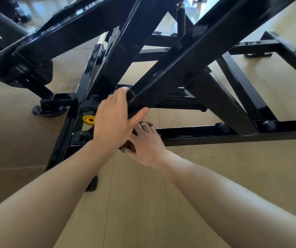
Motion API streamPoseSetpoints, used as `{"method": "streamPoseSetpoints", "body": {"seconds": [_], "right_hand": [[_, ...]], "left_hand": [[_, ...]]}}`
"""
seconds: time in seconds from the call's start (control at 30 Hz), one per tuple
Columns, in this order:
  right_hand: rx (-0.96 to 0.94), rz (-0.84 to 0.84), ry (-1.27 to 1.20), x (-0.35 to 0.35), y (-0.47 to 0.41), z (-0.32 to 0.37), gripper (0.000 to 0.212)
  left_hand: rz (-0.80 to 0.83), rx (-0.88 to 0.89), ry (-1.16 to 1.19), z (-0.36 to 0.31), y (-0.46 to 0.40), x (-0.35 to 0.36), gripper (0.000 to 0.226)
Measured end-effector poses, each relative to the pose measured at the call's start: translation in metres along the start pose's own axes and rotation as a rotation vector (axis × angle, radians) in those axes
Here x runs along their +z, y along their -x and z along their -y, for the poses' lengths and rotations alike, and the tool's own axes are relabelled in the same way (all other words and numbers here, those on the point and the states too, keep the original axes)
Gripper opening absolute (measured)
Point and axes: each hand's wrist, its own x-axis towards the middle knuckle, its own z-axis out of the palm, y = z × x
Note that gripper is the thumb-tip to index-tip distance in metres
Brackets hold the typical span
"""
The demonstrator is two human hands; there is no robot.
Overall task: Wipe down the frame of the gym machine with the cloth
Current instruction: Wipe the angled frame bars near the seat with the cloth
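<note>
Both bare forearms reached forward. Left hand (112,120) uppermost, fingers curled, thumb extended. Right hand (147,145) lay beneath it, fingers partly hidden.

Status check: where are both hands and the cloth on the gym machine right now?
Left hand grips the diagonal bar. Right hand presses the brown cloth on the low frame rail. Left hand partly hides the cloth.
</note>
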Motion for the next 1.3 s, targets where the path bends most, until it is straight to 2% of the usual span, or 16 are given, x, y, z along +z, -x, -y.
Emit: {"method": "streamPoseSetpoints", "body": {"seconds": [0.1, 0.2, 0.3, 0.47, 0.6, 0.73, 0.9, 1.0, 1.07, 1.1, 1.17, 1.23, 1.3], "right_hand": [[-0.049, -0.063, 0.049, 0.000, 0.008, -0.016, 0.058], [-0.045, -0.056, 0.040, -0.007, 0.031, -0.052, 0.051], [0.054, -0.071, 0.052, -0.023, 0.068, -0.102, 0.048], [0.256, -0.225, -0.024, -0.025, 0.117, -0.156, 0.046], [0.317, -0.278, -0.021, -0.012, 0.095, -0.132, 0.044], [0.140, -0.187, -0.019, -0.004, 0.059, -0.084, 0.051], [0.079, -0.110, -0.031, -0.004, 0.040, -0.062, 0.065], [0.024, -0.083, -0.041, -0.007, 0.049, -0.082, 0.068], [0.017, -0.080, -0.062, -0.005, 0.053, -0.088, 0.068], [0.016, -0.085, -0.065, -0.004, 0.053, -0.088, 0.068], [0.020, -0.095, -0.062, -0.003, 0.052, -0.085, 0.068], [0.025, -0.102, -0.061, -0.005, 0.052, -0.083, 0.068], [0.030, -0.113, -0.063, -0.005, 0.052, -0.083, 0.067]], "left_hand": [[-0.036, -0.011, -0.025, 0.001, 0.002, 0.005, 0.063], [-0.065, -0.011, -0.037, 0.003, 0.005, 0.011, 0.060], [-0.105, -0.002, -0.037, 0.005, 0.006, 0.013, 0.056], [-0.169, 0.000, -0.005, 0.003, 0.008, 0.018, 0.053], [-0.182, -0.020, 0.012, 0.000, 0.007, 0.020, 0.052], [-0.174, -0.035, 0.011, 0.000, 0.008, 0.019, 0.054], [-0.086, -0.024, -0.008, -0.005, 0.010, 0.010, 0.056], [-0.097, 0.080, -0.137, -0.002, 0.029, -0.003, 0.055], [-0.156, 0.286, -0.202, -0.001, 0.052, -0.010, 0.043], [-0.135, 0.409, -0.195, -0.002, 0.062, -0.010, 0.037], [0.064, 0.543, -0.204, -0.008, 0.072, -0.003, 0.039], [0.346, 0.420, -0.305, -0.011, 0.070, 0.016, 0.061], [0.497, 0.248, -0.396, -0.010, 0.062, 0.035, 0.080]]}}
